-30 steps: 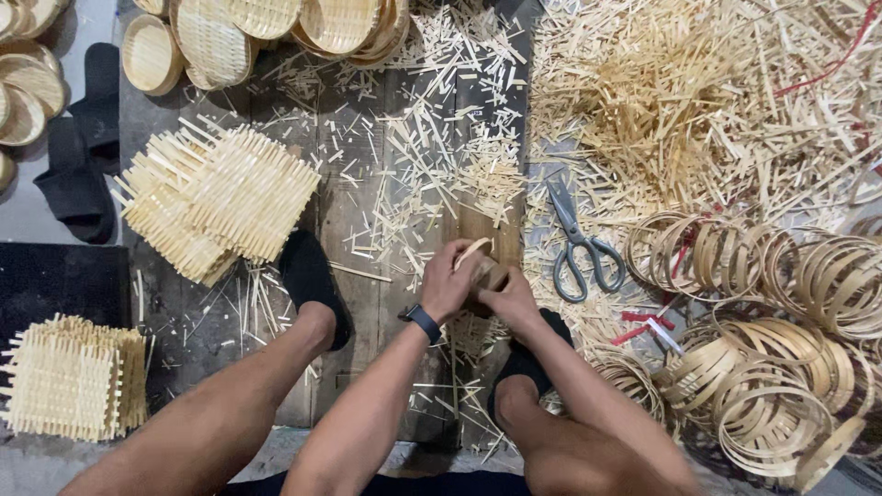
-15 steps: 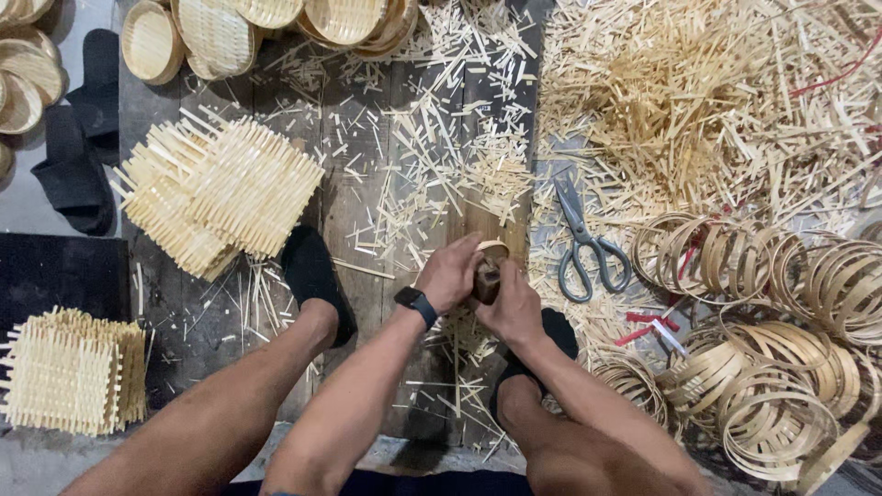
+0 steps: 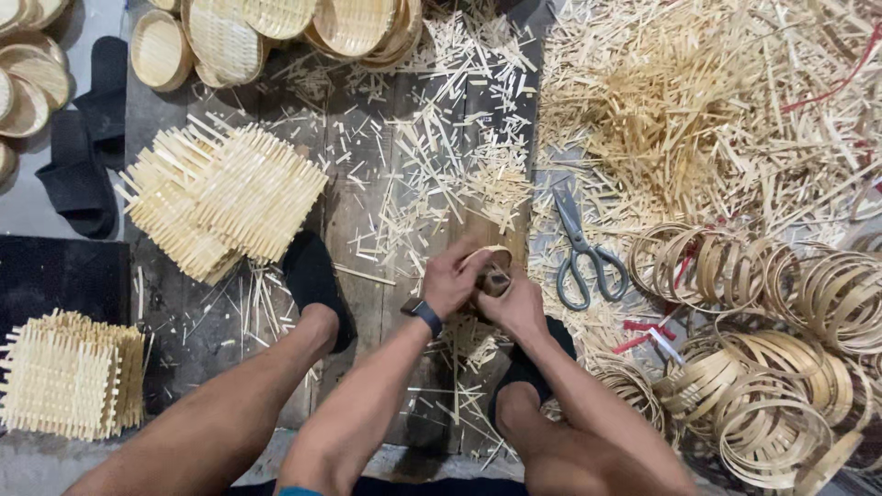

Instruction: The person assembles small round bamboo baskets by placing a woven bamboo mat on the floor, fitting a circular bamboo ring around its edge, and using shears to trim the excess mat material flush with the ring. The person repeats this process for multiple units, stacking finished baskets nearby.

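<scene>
Pale straw-yellow woven bamboo mats (image 3: 225, 197), open lattice pattern. Tan bamboo strip rings (image 3: 781, 367). Grey metal scissors (image 3: 581, 248). Black slip-on shoes (image 3: 317, 280). Dark grey weathered floor planks (image 3: 367, 202). Red plastic ties (image 3: 643, 332). Black wristwatch (image 3: 424, 314).

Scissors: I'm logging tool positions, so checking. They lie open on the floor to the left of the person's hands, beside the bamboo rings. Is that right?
Not quite. The scissors lie to the right of the hands, not the left; the head view shows it. The rest holds: they lie open on the floor, near the bamboo rings, while the left hand and right hand grip a small bamboo hoop.
</scene>
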